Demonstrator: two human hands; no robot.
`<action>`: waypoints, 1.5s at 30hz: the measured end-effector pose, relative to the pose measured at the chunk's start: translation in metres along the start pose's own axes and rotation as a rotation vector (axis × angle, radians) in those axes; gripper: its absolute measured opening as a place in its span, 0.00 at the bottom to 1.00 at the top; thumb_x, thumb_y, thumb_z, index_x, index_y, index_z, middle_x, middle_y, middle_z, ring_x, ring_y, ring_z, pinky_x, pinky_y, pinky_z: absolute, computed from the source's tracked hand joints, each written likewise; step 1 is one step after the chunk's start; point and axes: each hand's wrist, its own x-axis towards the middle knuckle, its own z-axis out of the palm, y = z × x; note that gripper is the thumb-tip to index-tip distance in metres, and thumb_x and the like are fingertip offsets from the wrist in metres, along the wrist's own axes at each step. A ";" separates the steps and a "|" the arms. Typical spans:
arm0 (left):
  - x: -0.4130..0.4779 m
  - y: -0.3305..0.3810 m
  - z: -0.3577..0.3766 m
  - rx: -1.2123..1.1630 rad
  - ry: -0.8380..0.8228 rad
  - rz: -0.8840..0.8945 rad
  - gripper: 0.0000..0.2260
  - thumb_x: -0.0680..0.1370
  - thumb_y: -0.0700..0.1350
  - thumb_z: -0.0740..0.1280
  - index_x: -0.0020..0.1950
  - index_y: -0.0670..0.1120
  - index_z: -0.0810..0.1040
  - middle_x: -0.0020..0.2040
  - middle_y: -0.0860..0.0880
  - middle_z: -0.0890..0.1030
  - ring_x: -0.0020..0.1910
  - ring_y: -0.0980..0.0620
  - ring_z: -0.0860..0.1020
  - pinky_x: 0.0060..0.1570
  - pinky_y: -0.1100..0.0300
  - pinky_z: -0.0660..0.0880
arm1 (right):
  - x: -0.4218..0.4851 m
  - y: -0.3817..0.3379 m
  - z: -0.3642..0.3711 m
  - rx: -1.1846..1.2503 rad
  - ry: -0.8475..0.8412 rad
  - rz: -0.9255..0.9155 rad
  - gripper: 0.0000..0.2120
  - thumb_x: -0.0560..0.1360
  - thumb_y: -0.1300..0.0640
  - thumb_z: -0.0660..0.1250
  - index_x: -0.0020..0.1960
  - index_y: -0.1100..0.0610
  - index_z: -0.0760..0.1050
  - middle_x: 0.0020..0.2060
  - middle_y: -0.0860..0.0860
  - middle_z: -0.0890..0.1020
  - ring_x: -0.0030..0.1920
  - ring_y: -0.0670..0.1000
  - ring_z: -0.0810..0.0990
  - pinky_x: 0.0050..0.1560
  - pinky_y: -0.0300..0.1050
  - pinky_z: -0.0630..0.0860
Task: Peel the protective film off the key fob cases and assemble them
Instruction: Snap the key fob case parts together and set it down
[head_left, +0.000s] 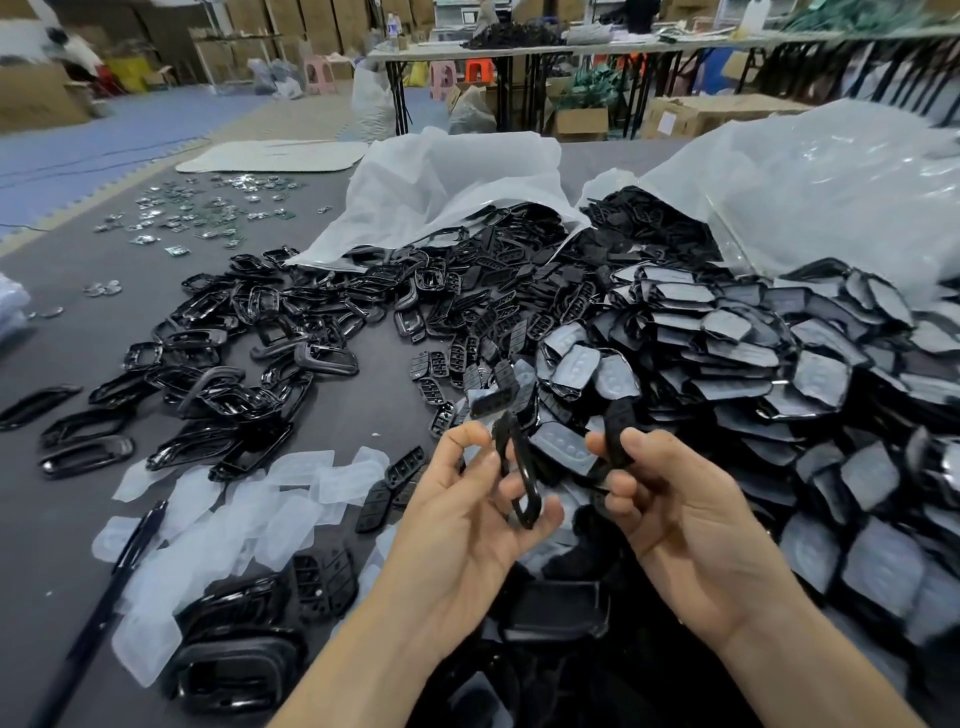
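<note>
Head view, left hand (457, 499) gripping black case frame (525, 486), right hand (670, 499) pinching black button piece (619, 428)

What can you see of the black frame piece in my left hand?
The black frame is a glossy, plastic-looking loop with an open middle, seen nearly edge-on and roughly upright. The left hand holds it between curled fingers and thumb, above the heap of parts. It is apart from the piece in the right hand.
</note>
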 end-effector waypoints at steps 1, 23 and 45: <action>0.000 0.000 0.001 -0.005 0.007 -0.009 0.06 0.74 0.37 0.62 0.42 0.46 0.76 0.37 0.48 0.72 0.28 0.56 0.71 0.33 0.54 0.78 | 0.000 0.000 0.000 -0.001 -0.009 0.002 0.10 0.65 0.59 0.70 0.42 0.61 0.72 0.38 0.56 0.84 0.25 0.44 0.74 0.27 0.34 0.74; -0.006 0.010 0.010 0.046 0.002 0.080 0.10 0.76 0.42 0.66 0.55 0.44 0.69 0.61 0.39 0.80 0.59 0.41 0.79 0.46 0.47 0.80 | -0.003 -0.004 -0.002 0.145 -0.062 0.063 0.11 0.64 0.63 0.62 0.35 0.57 0.83 0.32 0.56 0.81 0.25 0.48 0.76 0.27 0.37 0.76; -0.004 0.002 0.015 0.066 0.130 0.023 0.25 0.69 0.25 0.50 0.60 0.35 0.77 0.56 0.35 0.81 0.55 0.42 0.82 0.46 0.58 0.81 | -0.006 0.004 0.006 -0.122 -0.105 0.006 0.05 0.62 0.64 0.69 0.34 0.58 0.82 0.29 0.58 0.80 0.26 0.49 0.79 0.27 0.37 0.76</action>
